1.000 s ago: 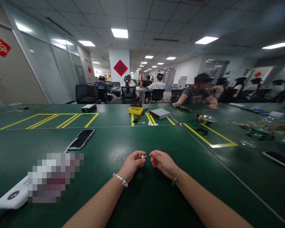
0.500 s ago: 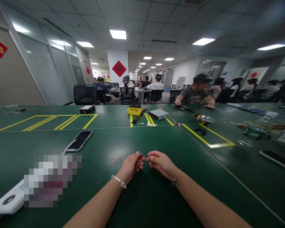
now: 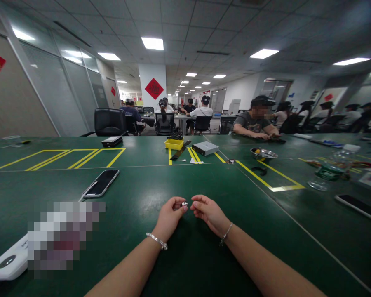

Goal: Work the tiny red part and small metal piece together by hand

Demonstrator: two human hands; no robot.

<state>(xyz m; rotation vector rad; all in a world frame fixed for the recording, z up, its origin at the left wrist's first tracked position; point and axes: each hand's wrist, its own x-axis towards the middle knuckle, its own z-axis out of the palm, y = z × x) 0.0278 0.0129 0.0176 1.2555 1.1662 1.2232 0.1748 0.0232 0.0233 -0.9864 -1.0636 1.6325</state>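
Over the green table, my left hand (image 3: 169, 215) pinches a small piece (image 3: 184, 203) with silvery and dark parts between thumb and fingers. It is too small to name. Just right of it, my right hand (image 3: 210, 212) has its fingers curled in and the thumb close to the index finger. Its fingertips come close to the small piece, with a narrow gap showing. Whether anything sits in the right fingers cannot be made out.
A phone (image 3: 102, 183) and a white device (image 3: 9, 258), partly blurred out, lie to the left. Farther off are a yellow tray (image 3: 174, 144), a grey box (image 3: 205, 148), a metal bowl (image 3: 270, 154) and a bottle (image 3: 330, 171). A person (image 3: 256, 121) sits across.
My left hand has turned, so the small piece now shows a silvery side where red showed before. My right hand stays near it. The person across has brought their hands together.
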